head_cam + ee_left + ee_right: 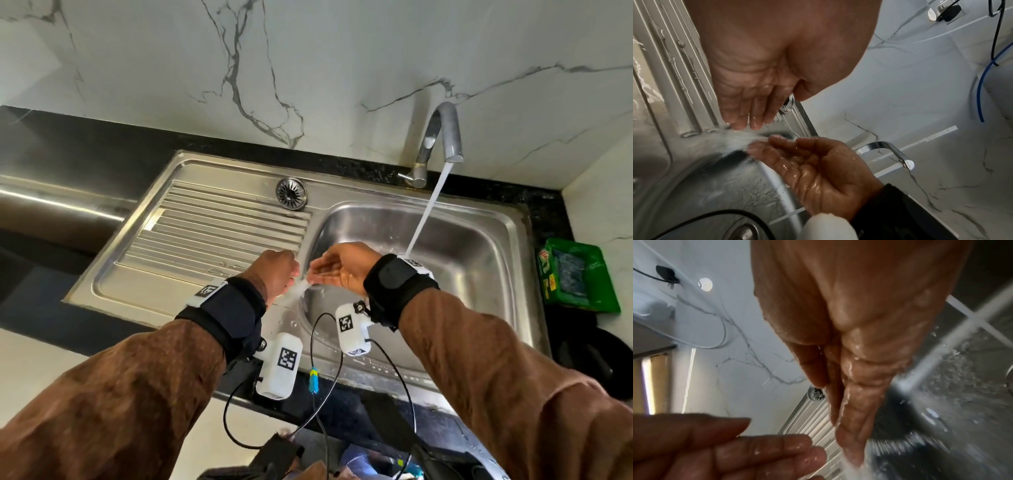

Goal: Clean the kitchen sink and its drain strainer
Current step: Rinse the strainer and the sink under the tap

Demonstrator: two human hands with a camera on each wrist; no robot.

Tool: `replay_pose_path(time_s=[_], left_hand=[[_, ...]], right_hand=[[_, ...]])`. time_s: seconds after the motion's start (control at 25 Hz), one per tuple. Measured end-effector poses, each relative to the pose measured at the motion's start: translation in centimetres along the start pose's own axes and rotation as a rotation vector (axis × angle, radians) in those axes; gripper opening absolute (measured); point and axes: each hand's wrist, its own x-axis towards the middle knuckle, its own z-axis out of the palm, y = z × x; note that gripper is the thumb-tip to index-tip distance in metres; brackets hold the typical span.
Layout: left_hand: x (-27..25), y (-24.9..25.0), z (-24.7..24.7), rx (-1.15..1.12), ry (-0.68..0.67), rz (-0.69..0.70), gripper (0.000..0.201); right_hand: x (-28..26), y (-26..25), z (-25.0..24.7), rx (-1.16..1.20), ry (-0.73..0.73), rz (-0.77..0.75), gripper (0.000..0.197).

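Water runs from the chrome tap (442,137) in a slanted stream (428,212) into the steel sink basin (479,246). My right hand (339,270) is cupped palm up at the basin's left rim, wet and holding nothing; water spills off its fingertips (760,146). My left hand (279,274) hovers just left of it over the drainboard, with wet fingers (754,113) fairly straight, pointing down and empty. The round metal drain strainer (291,193) lies on the sink deck at the top of the ribbed drainboard (219,226), apart from both hands.
A green packet with a blue scrubber (579,277) sits on the black counter right of the sink. A dark round object (596,363) lies below it. Marble wall (308,68) stands behind. Black cables (322,377) hang from the wrist cameras near the sink's front edge.
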Motion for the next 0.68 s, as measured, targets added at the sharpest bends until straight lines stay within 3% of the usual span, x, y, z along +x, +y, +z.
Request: replay_pose_path(time_s=[0.08,0.24,0.36,0.48,0.56,0.68], left_hand=[[0.0,-0.1,-0.2,-0.015,-0.006,0.007,0.031],[-0.1,-0.1,0.3,-0.019,-0.004,0.016,0.026],[-0.1,-0.1,0.9,0.003,-0.091,-0.011,0.033],[-0.1,0.1,1.1,-0.026,-0.209,-0.078,0.036],[-0.1,0.1,1.2,-0.027,-0.214,-0.083,0.036],[-0.3,0.2,1.2,-0.021,-0.182,-0.054,0.035]], right_hand=[[-0.7,-0.4,-1.6,0.066,0.130,-0.099,0.029],[-2.8,-5.0,-8.9,0.569,0.355,-0.347,0.029],[-2.8,-8.3,-11.9,0.782,0.373,-0.423,0.035],[-2.1,-9.7,-11.5,0.753,0.378,-0.380,0.029],[-2.3,-8.8,-10.3,0.746,0.242,-0.271,0.022],[-2.0,-4.7,-7.2,0.467,0.146,-0.102,0.024]])
